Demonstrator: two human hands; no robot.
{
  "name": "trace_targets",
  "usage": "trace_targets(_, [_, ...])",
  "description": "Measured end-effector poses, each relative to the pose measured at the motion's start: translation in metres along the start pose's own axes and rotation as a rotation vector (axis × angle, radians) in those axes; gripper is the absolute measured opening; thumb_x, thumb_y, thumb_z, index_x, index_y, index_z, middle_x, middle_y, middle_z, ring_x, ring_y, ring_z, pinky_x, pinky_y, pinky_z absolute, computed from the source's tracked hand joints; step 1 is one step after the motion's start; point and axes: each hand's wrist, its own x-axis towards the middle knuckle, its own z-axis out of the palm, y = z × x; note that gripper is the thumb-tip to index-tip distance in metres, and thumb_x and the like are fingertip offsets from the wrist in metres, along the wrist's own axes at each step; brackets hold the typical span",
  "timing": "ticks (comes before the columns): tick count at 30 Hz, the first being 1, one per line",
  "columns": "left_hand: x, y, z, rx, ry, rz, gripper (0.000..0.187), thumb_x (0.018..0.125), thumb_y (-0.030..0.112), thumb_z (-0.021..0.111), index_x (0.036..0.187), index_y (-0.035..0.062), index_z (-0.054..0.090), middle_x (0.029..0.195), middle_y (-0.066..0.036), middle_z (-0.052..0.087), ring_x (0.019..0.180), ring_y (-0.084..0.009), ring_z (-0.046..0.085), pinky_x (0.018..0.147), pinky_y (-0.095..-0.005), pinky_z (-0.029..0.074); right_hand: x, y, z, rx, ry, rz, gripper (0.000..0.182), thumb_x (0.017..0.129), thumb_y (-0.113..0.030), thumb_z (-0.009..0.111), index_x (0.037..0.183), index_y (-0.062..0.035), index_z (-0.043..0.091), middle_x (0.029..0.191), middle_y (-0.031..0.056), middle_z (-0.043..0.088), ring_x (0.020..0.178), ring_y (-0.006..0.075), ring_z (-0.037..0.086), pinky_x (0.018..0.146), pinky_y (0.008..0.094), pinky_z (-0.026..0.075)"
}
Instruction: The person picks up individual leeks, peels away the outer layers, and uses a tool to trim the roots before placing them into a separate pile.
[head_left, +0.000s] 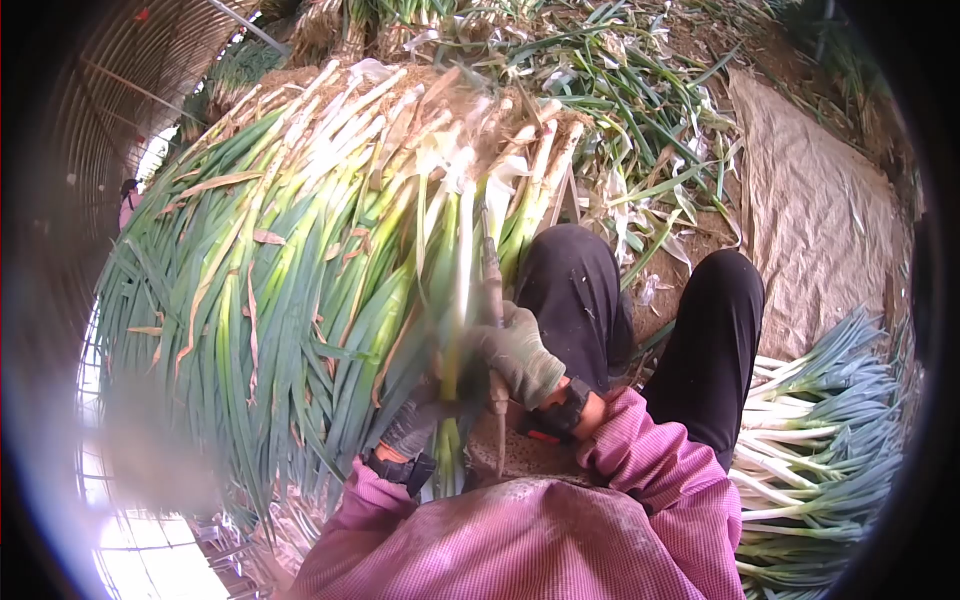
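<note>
Clearly, the right hand (527, 362) clasps a slender tool (492, 280), but whether the left hand (408, 427) pinches a stalk (465, 245) I can't tell.

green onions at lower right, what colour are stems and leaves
The green onions have white stems and bluish-green leaves, best seen in the head view.

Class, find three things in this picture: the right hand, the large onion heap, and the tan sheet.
Right hand (527, 358): head view, back of the glove.
Large onion heap (290, 300): head view, green leaves.
Tan sheet (815, 220): head view, wrinkled middle.
</note>
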Motion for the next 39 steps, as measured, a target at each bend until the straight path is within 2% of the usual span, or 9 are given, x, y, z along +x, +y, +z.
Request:
trace_targets(7, [0.013,-0.004,-0.008,-0.374,-0.128,-0.035,0.024,0.08,0.01,0.06,0.102,0.0011,0.062,0.085,-0.011,0.064,0.071,-0.017,0.064,0.063,-0.0299,0.051,-0.013,0.011,-0.001,-0.01,-0.02,-0.036,0.034,0.08,-0.002,0.069,0.111,0.0037,0.056,0.084,0.0078,0.062,0.071,0.0176,0.059,0.067,0.0306,0.049])
trace_targets(10, [0.034,0.034,-0.014,0.052,-0.129,0.001,0.026,0.082,0.012,0.06,0.105,-0.0001,0.06,0.088,-0.013,0.064,0.075,-0.0203,0.064,0.066,-0.0336,0.052,-0.036,0.003,0.018,0.064,0.109,-0.293,0.036,0.081,0.002,0.068,0.113,0.0027,0.053,0.091,0.0083,0.06,0.078,0.0171,0.06,0.07,0.0287,0.05])
trace_targets(14, [0.07,0.051,-0.014,0.863,0.235,0.761,0.029,0.083,0.022,0.067,0.101,0.0021,0.057,0.084,-0.008,0.062,0.077,-0.0192,0.063,0.067,-0.033,0.051,-0.039,0.002,0.018,0.124,0.11,-0.15,0.036,0.078,-0.002,0.07,0.11,0.0025,0.054,0.092,0.0038,0.06,0.081,0.012,0.058,0.075,0.0265,0.05])
trace_targets(19, [0.12,0.047,-0.074,1.632,0.701,0.524,0.041,0.077,0.032,0.071,0.101,0.0029,0.053,0.081,-0.014,0.063,0.075,-0.03,0.065,0.062,-0.0399,0.052,-0.03,0.041,0.014,-0.12,0.12,-0.052,0.039,0.074,-0.004,0.074,0.107,0.0029,0.055,0.092,0.0046,0.06,0.082,0.0144,0.058,0.076,0.0279,0.05])
trace_targets(26, [0.097,0.071,-0.05,1.474,0.484,0.171,0.047,0.074,0.032,0.071,0.108,0.0025,0.056,0.09,-0.019,0.065,0.079,-0.0374,0.065,0.071,-0.0452,0.052,-0.04,0.034,0.017,-0.017,0.095,-0.172,0.041,0.076,-0.003,0.073,0.112,0.0048,0.054,0.098,0.0114,0.062,0.091,0.0195,0.06,0.082,0.0308,0.049])
trace_targets(29, [0.079,0.072,0.002,1.628,0.413,0.292,0.049,0.076,0.032,0.069,0.112,0.002,0.056,0.094,-0.017,0.067,0.081,-0.0362,0.065,0.073,-0.0443,0.052,-0.042,0.034,0.022,0.081,0.127,-0.228,0.039,0.075,0.001,0.071,0.11,0.005,0.054,0.097,0.0098,0.061,0.087,0.0196,0.06,0.078,0.0317,0.05])
trace_targets(33, [0.107,0.018,-0.003,1.107,0.125,1.026,0.013,0.084,0.008,0.054,0.094,0.0042,0.06,0.096,-0.014,0.059,0.089,-0.0284,0.061,0.076,-0.0363,0.05,-0.034,0.028,0.014,0.12,0.124,-0.064,0.035,0.076,0.004,0.068,0.109,0.0025,0.054,0.092,0.0054,0.06,0.08,0.016,0.059,0.073,0.0292,0.05])
trace_targets(35, [0.106,0.06,-0.02,1.373,-0.028,0.98,0.014,0.086,0.006,0.051,0.094,0.0039,0.062,0.1,-0.012,0.059,0.093,-0.0292,0.058,0.081,-0.0353,0.049,-0.031,0.027,0.007,0.139,0.136,0.036,0.031,0.079,0.005,0.065,0.108,0.0005,0.055,0.087,0.002,0.059,0.076,0.0126,0.058,0.07,0.0269,0.049])
trace_targets(39, [0.174,0.068,-0.044,1.498,0.353,0.654,0.017,0.087,0.014,0.056,0.1,0.0059,0.064,0.101,-0.013,0.06,0.088,-0.0292,0.06,0.071,-0.0416,0.052,-0.03,0.033,0.016,0.123,0.133,-0.061,0.029,0.08,0.001,0.067,0.107,0.0005,0.057,0.089,0.0011,0.059,0.077,0.0105,0.056,0.07,0.0249,0.047])
